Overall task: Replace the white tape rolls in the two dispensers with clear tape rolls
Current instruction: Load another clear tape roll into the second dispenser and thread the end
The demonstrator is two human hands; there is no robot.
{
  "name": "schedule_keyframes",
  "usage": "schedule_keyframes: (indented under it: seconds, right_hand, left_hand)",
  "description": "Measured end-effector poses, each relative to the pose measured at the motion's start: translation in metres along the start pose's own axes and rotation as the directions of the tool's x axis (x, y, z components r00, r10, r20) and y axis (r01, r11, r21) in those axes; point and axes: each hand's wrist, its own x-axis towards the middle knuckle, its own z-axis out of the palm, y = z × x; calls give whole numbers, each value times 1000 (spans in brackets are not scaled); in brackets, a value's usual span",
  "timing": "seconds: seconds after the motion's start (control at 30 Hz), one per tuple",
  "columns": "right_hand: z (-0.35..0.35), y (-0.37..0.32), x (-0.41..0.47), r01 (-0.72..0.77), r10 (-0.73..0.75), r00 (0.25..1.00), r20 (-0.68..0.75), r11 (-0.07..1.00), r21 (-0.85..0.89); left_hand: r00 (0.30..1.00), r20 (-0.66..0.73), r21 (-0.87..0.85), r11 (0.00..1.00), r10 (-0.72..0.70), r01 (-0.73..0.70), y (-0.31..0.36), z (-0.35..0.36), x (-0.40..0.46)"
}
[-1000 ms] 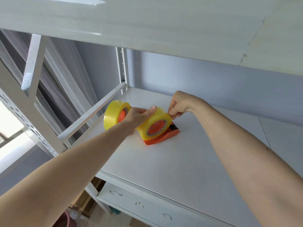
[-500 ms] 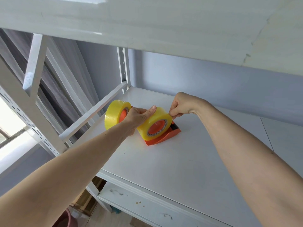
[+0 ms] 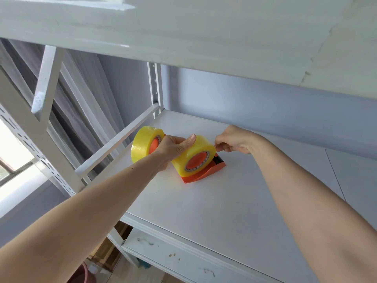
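Two orange tape dispensers stand on the white shelf (image 3: 234,201), each loaded with a yellowish clear tape roll. The nearer roll (image 3: 201,151) sits in the dispenser (image 3: 206,174) whose black cutter end points right. My left hand (image 3: 174,148) grips this roll over its top, thumb stretched across it. My right hand (image 3: 234,140) pinches the tape's loose end at the roll's right edge. The second roll (image 3: 142,145) stands to the left on its own dispenser, which my left hand largely hides.
An upper shelf (image 3: 204,37) hangs low overhead. A white side rail (image 3: 114,148) and the perforated uprights (image 3: 156,86) bound the shelf on the left. A lower shelf (image 3: 183,260) shows beneath, and a pink bucket (image 3: 83,275) stands on the floor.
My right hand has shifted slightly right, away from the roll's edge, with the tape end pinched. The left hand and both rolls stay where they were.
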Motion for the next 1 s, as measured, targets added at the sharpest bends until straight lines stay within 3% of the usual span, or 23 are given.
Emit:
schedule_keyframes:
  seconds: [0.23,0.43,0.53,0.67,0.8,1.0]
  right_hand:
    - [3,10,2,-57,72,995,-70,978,199]
    - [2,21,0,5,36,996,-85,898,439]
    - [1,20,-1,38,-15,998,-60,915,401]
    - [4,17,-2,35,16,994,-111,897,441]
    - [11,16,-3,77,-6,982,-188,924,373]
    - [20,15,0,34,71,971,-227,902,430]
  left_hand:
    - [999,53,12,1000,13,-14,-1,0,-2]
    - [998,59,-4,1000,12,-12,-3,-3,0]
    - [999,44,4,1000,1,-1,-5,-3,2]
    - [998,65,20,1000,1,-2,-3,-3,3]
    - [994,104,31,999,-29,26,-1,-3,4]
    - [998,56,48,999,-7,4,2,1,8]
